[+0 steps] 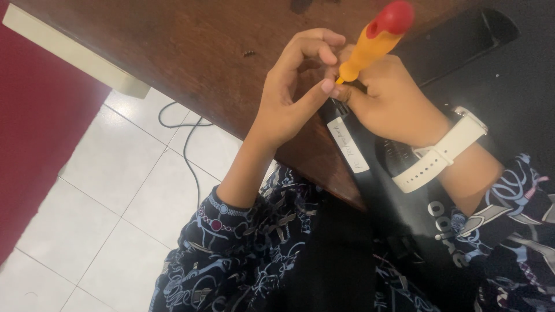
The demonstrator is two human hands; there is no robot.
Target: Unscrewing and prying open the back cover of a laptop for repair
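Observation:
My right hand (393, 101), with a white watch on the wrist, grips a screwdriver (376, 40) that has an orange handle and a red cap. The tool points down at the edge of a black device (416, 190) carrying a white label (347, 144). My left hand (292, 95) is curled beside it, with fingertips pinched around the screwdriver's shaft just below the handle. The tip itself is hidden behind the fingers. Both arms wear dark patterned sleeves.
The black device lies on a dark brown wooden table (191, 52) with a cream edge strip (69, 52). A tiny dark screw (249, 54) lies on the wood. Below, a thin cable (185, 136) runs over a white tiled floor (115, 196), beside a red surface (34, 133).

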